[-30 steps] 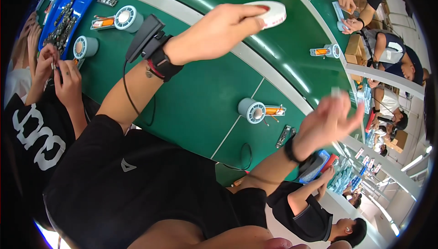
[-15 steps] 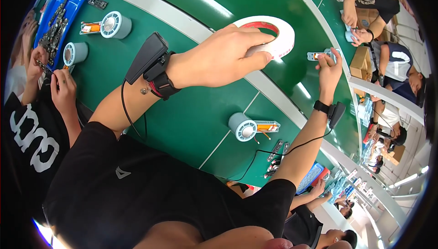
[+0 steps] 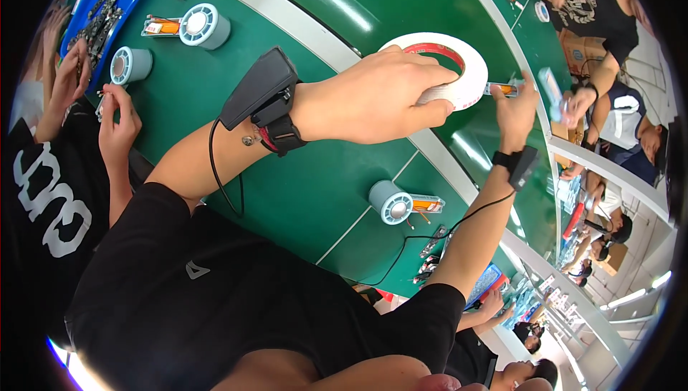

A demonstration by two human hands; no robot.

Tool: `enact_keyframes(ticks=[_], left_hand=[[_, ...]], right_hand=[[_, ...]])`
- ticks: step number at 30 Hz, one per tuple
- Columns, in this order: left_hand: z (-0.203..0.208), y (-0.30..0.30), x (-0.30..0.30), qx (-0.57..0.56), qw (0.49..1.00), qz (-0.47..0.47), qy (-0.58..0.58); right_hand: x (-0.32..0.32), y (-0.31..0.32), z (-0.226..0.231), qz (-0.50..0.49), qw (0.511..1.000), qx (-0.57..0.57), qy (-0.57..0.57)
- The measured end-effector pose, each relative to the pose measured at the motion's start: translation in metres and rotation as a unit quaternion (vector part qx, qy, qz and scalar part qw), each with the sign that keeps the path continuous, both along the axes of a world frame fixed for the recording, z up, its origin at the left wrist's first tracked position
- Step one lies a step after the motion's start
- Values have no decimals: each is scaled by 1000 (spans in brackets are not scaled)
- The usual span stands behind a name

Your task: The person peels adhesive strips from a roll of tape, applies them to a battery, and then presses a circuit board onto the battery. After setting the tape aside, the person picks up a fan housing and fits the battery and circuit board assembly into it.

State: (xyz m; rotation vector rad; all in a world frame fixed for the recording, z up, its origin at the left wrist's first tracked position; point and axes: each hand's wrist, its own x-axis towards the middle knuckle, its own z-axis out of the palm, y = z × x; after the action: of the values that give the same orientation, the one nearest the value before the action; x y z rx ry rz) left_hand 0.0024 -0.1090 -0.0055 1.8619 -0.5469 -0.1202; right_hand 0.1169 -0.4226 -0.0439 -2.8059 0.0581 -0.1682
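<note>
Tape roll (image 3: 473,68) hides partly behind left fingers (image 3: 428,74).

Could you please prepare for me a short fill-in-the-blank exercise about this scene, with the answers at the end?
1. The hand that holds the white tape roll is the person's own ____ one.
2. The inner side of this roll is coloured ____.
3. The tray at the upper left, with dark metallic parts in it, is coloured ____.
4. The bare tabletop below the holding hand is coloured ____.

Missing words: left; red; blue; green.
</note>
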Motion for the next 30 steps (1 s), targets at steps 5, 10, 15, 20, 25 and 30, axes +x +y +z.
enact_keyframes(ticks=[5,10,15,20,25,30], left_hand=[[-5,-5,-1,-64,992,61,-91],[-4,0,0,-64,992,60,-87],[8,7,0,-19,999,30,-31],[-1,7,0,6,994,26,-102],[-4,6,5,-25,976,85,-200],[2,13,4,-23,986,56,-157]], right_hand=[[27,-36,-7,40,988,-146,-37],[39,-28,-12,61,996,-60,-13],[43,-20,-22,48,993,-108,-29],[45,7,-6,31,991,-132,-16],[48,-11,5,-4,993,117,26],[-52,49,59,36,974,189,-117]])
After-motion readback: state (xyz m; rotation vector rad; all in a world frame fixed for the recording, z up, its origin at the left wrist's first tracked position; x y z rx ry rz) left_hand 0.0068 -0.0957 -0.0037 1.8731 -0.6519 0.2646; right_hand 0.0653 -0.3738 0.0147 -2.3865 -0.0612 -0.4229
